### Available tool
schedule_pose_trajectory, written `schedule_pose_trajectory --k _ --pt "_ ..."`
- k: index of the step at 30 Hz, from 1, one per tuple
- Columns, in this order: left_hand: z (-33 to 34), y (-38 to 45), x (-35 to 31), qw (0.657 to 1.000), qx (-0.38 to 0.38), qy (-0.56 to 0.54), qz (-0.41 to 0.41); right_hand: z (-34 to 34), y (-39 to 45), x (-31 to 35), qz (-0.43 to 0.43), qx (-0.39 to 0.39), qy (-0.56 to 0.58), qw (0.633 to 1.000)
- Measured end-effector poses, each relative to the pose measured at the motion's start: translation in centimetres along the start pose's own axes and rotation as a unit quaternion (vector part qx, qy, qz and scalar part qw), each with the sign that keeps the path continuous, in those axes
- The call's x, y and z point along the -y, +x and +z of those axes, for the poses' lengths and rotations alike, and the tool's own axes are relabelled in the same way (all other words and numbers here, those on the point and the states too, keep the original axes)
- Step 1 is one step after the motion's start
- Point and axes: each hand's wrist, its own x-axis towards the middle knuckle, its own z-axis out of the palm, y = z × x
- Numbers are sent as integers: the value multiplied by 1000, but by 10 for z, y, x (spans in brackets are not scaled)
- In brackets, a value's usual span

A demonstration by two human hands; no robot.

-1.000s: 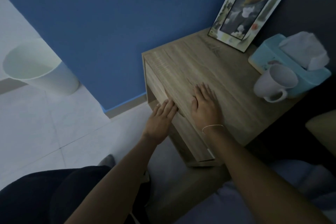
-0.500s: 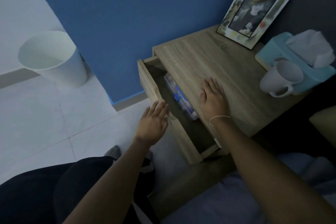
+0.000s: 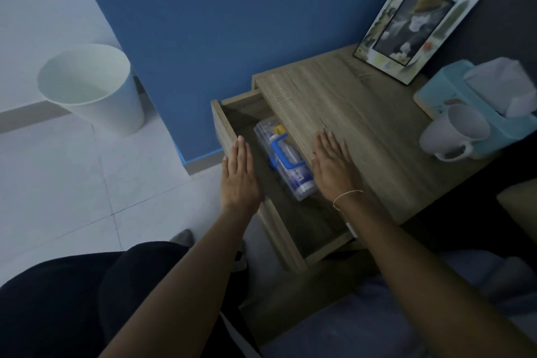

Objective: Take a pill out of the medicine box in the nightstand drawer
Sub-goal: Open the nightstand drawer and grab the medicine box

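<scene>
Medicine box of clear plastic with a blue carry handle (image 3: 286, 158) lies flat inside the pulled-out wooden nightstand drawer (image 3: 232, 113), partly tucked under the overhang of the top, its long side running along the drawer. Small packets show through the lid, though I cannot make out any single pill. Just left of it the left hand (image 3: 239, 180) hovers over the drawer's front panel, fingers straight and pressed side by side, its grip holding nothing. On the other side the right hand (image 3: 334, 166) lies palm-down on the light wood surface of the nightstand (image 3: 363, 113), fingers slightly fanned, grip flat and empty, a thin bracelet (image 3: 347, 197) at the wrist. Farther back on that surface a white ceramic mug (image 3: 456, 132) lies on its side against a pale blue tissue box (image 3: 462, 93), and a framed picture (image 3: 418, 20) leans on the dark wall. Down on the tiled floor, well apart, stands a white plastic waste bin (image 3: 93, 87) beside the blue wall
</scene>
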Motion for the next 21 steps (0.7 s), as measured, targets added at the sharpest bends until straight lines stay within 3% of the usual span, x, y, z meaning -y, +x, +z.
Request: schedule_pose_trajectory --k 21 --pt "-21 -44 60 993 50 103 -43 1 -2 4 -2 -54 25 998"
